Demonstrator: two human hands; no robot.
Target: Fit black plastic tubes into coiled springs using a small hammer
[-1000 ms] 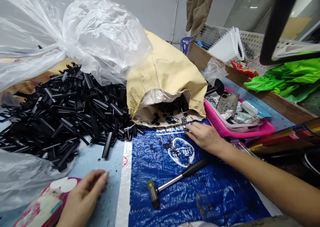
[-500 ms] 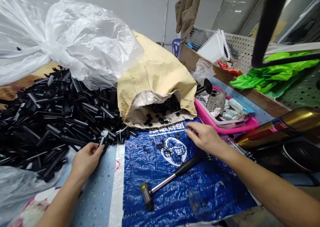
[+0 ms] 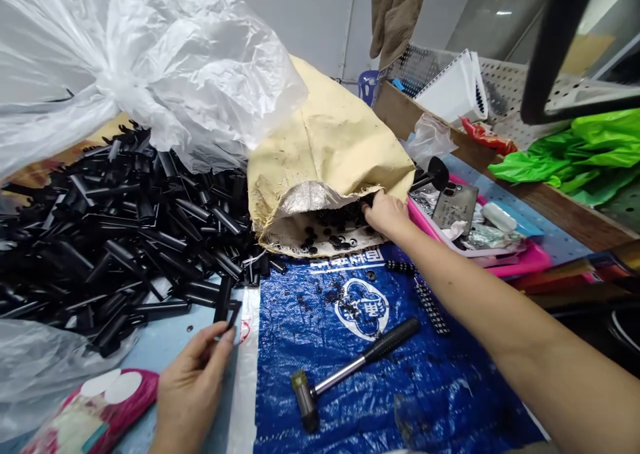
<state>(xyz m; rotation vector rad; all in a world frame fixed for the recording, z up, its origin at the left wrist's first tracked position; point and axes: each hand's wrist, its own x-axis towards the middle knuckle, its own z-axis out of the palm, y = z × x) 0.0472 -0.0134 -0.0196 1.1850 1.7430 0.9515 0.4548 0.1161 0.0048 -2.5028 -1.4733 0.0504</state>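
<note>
My left hand (image 3: 193, 387) pinches the near end of a black plastic tube (image 3: 223, 299) at the front edge of a big heap of black tubes (image 3: 125, 234). My right hand (image 3: 384, 215) reaches into the mouth of a yellow paper sack (image 3: 330, 147) that lies on its side with small black round caps (image 3: 327, 237) spilling out. Its fingertips are tucked inside, curled, and what they hold is hidden. A small hammer (image 3: 350, 364) with a black grip lies on the blue woven sheet (image 3: 400, 387) between my arms.
A clear plastic bag (image 3: 150, 67) billows over the tube heap. A pink tray (image 3: 505, 257) with a phone and odds sits at right, behind it a wooden rail, green plastic and a perforated panel. A pink packet (image 3: 100, 407) lies near left.
My right hand moved from the blue sheet up into the sack's mouth. My left hand drew back toward me with a black tube from the heap's edge.
</note>
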